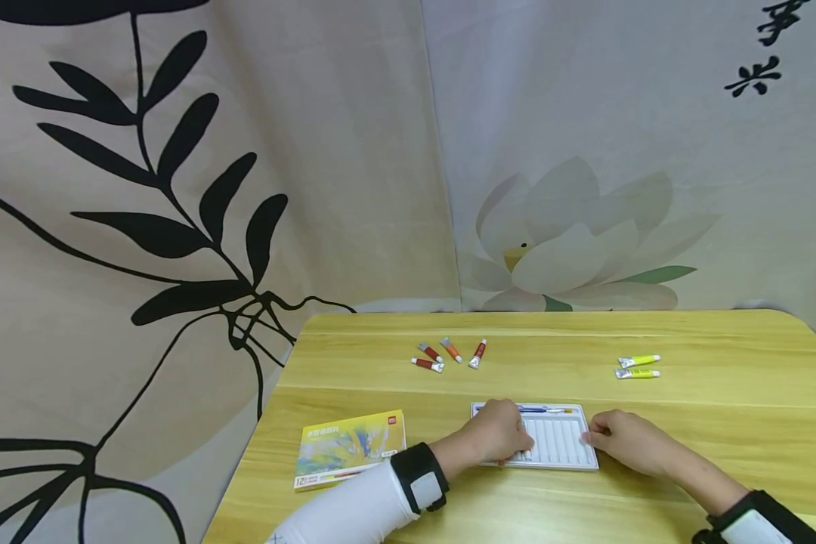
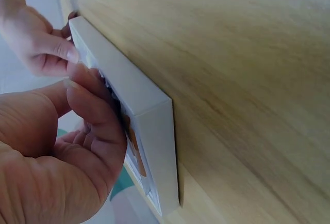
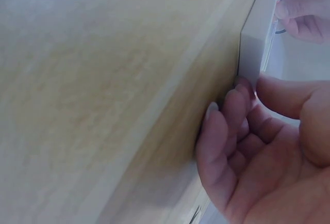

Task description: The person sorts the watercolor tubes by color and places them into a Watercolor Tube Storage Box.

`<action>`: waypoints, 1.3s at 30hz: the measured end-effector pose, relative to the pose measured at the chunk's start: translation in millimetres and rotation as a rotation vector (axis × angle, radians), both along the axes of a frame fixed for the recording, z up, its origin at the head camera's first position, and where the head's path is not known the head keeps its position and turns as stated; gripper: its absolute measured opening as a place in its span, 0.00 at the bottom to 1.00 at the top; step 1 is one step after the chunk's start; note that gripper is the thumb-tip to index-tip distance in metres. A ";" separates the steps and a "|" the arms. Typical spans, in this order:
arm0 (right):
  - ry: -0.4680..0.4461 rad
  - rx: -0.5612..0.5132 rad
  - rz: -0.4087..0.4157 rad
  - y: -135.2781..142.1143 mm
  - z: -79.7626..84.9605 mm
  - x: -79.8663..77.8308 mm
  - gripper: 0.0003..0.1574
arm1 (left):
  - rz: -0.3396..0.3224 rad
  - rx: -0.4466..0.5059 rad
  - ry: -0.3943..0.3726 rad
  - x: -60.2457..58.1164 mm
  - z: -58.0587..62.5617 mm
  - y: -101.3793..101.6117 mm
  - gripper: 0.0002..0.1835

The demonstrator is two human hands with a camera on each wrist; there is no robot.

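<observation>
A white plastic paint tray (image 1: pixel 563 440) with narrow ridged slots lies on the table in the head view. A paintbrush (image 1: pixel 544 410) rests along its far edge. My left hand (image 1: pixel 493 432) bends over the left half of the tray and covers it. In the left wrist view, its thumb and forefinger come together at the tray's slots; I cannot tell whether they pinch a tube there. Something orange-brown (image 2: pixel 136 152) shows inside the tray under that hand. At the tray's right end, my right hand (image 1: pixel 629 438) grips the side wall between thumb and curled fingers.
A yellow paint box (image 1: pixel 350 444) lies left of the tray, beside the left forearm. Several red and orange paint tubes, one dark red (image 1: pixel 477 353), lie behind the tray. Two yellow tubes (image 1: pixel 639 361) are at the back right. A printed curtain (image 1: pixel 353 151) hangs behind the table.
</observation>
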State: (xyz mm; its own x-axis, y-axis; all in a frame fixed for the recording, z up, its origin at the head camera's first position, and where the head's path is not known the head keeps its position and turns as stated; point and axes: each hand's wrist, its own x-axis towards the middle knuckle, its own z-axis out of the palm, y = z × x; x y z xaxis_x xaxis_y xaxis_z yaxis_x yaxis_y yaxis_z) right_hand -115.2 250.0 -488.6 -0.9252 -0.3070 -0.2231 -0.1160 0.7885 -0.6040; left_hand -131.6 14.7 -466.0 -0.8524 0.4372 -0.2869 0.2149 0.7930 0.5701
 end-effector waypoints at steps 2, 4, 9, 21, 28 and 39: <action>-0.003 -0.005 0.001 0.5 0.2 0.1 0.17 | 0.003 0.006 -0.019 -0.2 1.1 -0.4 0.24; -0.003 -0.010 0.003 1.0 0.4 0.3 0.16 | 0.001 0.014 -0.034 -0.7 1.7 -1.1 0.23; 0.005 -0.009 0.008 0.8 0.1 0.0 0.17 | -0.010 0.013 -0.041 -0.9 2.7 -3.3 0.22; -0.012 -0.021 0.005 1.8 -1.6 -0.3 0.17 | -0.013 -0.027 -0.007 -0.1 -0.2 -2.3 0.23; -0.012 -0.016 0.009 2.1 -1.2 0.2 0.16 | 0.013 -0.027 -0.018 -0.5 0.4 -1.6 0.19; 0.005 -0.012 0.010 1.1 0.4 1.0 0.16 | 0.018 0.060 -0.024 -2.0 1.4 -3.8 0.17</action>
State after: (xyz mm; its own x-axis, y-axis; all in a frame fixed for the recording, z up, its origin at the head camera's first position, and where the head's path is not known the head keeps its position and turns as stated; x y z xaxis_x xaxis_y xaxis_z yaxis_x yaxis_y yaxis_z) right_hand -114.2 251.1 -488.2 -0.9231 -0.3188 -0.2151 -0.1266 0.7800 -0.6128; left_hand -133.6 10.9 -464.6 -0.8534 0.4388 -0.2814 0.1863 0.7608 0.6217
